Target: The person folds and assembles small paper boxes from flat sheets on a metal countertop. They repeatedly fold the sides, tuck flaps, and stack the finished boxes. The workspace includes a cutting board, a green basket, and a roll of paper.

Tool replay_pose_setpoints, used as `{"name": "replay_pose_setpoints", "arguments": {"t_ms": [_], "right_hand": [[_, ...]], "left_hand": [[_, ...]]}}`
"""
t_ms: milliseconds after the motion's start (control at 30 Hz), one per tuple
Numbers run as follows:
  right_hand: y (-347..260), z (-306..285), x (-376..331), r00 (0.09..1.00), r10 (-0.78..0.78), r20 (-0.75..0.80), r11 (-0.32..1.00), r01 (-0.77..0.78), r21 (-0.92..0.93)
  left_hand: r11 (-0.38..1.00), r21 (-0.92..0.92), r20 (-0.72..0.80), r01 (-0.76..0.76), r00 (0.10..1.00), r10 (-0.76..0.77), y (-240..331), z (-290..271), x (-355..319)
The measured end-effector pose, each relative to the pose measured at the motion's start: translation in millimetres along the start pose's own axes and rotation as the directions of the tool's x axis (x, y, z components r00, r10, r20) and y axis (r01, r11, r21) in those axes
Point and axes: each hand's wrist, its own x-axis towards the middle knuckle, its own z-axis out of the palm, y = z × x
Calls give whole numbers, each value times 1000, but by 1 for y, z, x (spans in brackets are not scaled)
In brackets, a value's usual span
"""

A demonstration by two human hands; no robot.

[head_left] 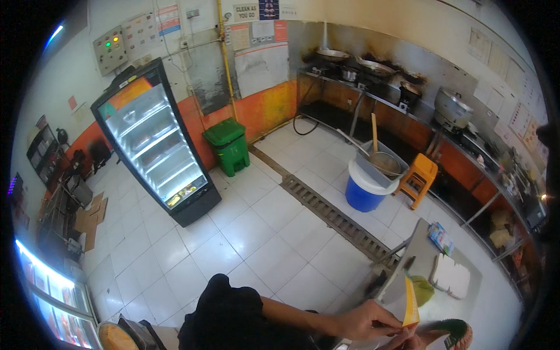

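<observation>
My left hand (373, 320) reaches in from a black sleeve, its fingers pinched on a yellow-and-white paper packet (410, 304). The packet stands upright, narrowing toward the fingers. Just below it, my right hand (412, 342) is cut by the lower edge, and its fingertips meet the packet's lower end near my left fingers. Behind the packet, a green rounded thing (422, 290) rests on the grey metal table (417, 256); its kind is unclear. Farther along the table lie a white foam box (450, 275) and a blue printed pack (440, 238).
Beyond the table stand an orange stool (417, 179) and a blue tub (361, 195) topped by a grey basin with a strainer. A floor drain grate (332, 217) crosses the tiles. A glass-door fridge (157, 143) and green bin (227, 146) stand left; stoves line the back wall.
</observation>
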Motion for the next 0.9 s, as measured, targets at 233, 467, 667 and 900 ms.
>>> {"name": "replay_pose_setpoints", "arguments": {"t_ms": [233,467,667,900], "right_hand": [[-17,11,14,986,-137,91,990,134,35],[-20,-12,29,906,-63,419,985,123,-118],[-15,31,10,834,-299,463,898,410,-158],[-25,33,-6,862,209,463,977,-203,-63]], "left_hand": [[1000,22,-6,9,1000,-9,-7,-24,-3],[998,-46,98,45,994,-41,-20,-36,10],[916,-347,-166,199,949,-269,-46,-27,-3],[968,-183,-66,171,980,-185,-76,-33,-9]]}}
